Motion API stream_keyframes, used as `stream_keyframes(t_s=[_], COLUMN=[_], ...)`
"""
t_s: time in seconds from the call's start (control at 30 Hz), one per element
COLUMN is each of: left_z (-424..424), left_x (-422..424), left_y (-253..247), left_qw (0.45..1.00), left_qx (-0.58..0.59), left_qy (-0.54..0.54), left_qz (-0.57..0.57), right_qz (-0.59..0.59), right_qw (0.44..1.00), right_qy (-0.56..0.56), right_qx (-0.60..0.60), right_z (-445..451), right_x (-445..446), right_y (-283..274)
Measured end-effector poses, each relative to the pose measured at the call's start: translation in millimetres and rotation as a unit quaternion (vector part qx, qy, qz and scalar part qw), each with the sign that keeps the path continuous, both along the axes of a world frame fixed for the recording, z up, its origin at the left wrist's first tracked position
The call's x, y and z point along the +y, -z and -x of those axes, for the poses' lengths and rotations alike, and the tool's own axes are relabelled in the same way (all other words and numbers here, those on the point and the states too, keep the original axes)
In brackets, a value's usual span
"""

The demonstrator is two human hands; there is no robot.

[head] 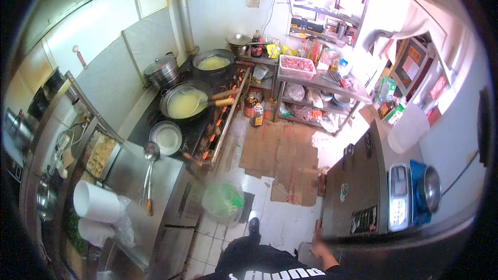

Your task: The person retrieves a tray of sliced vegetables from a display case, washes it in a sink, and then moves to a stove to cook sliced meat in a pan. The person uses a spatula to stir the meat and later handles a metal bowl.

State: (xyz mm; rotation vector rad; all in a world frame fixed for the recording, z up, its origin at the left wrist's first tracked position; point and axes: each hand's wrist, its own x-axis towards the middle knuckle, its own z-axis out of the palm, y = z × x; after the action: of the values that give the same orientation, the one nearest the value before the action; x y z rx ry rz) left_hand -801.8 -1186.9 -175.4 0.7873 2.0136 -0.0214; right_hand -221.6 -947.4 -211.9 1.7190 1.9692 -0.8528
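My right hand [322, 248] hangs low at the front, beside the dark worktop cabinet [352, 175]. A dark blur covers part of it, so whether it holds something cannot be made out. My left hand is out of view. Ahead on the left, a wok [186, 100] of yellowish liquid sits on the black range [142, 140], with a strainer and wooden handles across its rim. Farther back, a second wok [213, 62] also contains yellowish food. A steel ladle [151, 153] rests on the steel counter [128, 177].
Flattened cardboard [278, 155] covers part of the tiled floor. A bin with a green bag [223, 200] stands by the counter. Oil bottles [256, 116] stand near the shelved table, which bears a tub of raw meat [297, 64]. A digital scale [398, 198] is at right.
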Motion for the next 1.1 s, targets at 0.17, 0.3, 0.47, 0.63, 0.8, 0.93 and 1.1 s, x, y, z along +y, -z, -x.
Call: stream_keyframes(t_s=[0.17,0.3,0.47,0.63,0.8,0.93,1.1], left_z=[7,-3,-30,-47,-57,-35,-52], left_x=[294,512,635,651,761,885,1096], left_y=[-3,-87,-104,-75,-128,-93,-190], left_qw=[0.97,0.913,0.904,0.953,0.952,0.897,0.888], left_qx=[0.006,-0.082,-0.094,0.015,-0.035,-0.059,-0.063], left_qy=[0.104,-0.017,-0.012,-0.123,-0.123,-0.043,0.066], left_qz=[-0.219,-0.399,-0.417,-0.275,-0.278,-0.436,-0.45], right_qz=[-0.061,-0.217,-0.156,-0.061,-0.167,-0.29,-0.267], right_qw=[0.997,0.972,0.937,0.979,0.957,0.892,0.896], right_qy=[0.009,-0.079,0.203,0.073,-0.033,-0.066,-0.007], right_qx=[0.04,0.04,0.237,0.18,0.237,0.341,0.354], right_z=[-37,-20,-27,39,109,159,211], right_x=[121,228,408,669,865,991,1092], right_y=[-4,-7,4,-57,-117,-129,-179])
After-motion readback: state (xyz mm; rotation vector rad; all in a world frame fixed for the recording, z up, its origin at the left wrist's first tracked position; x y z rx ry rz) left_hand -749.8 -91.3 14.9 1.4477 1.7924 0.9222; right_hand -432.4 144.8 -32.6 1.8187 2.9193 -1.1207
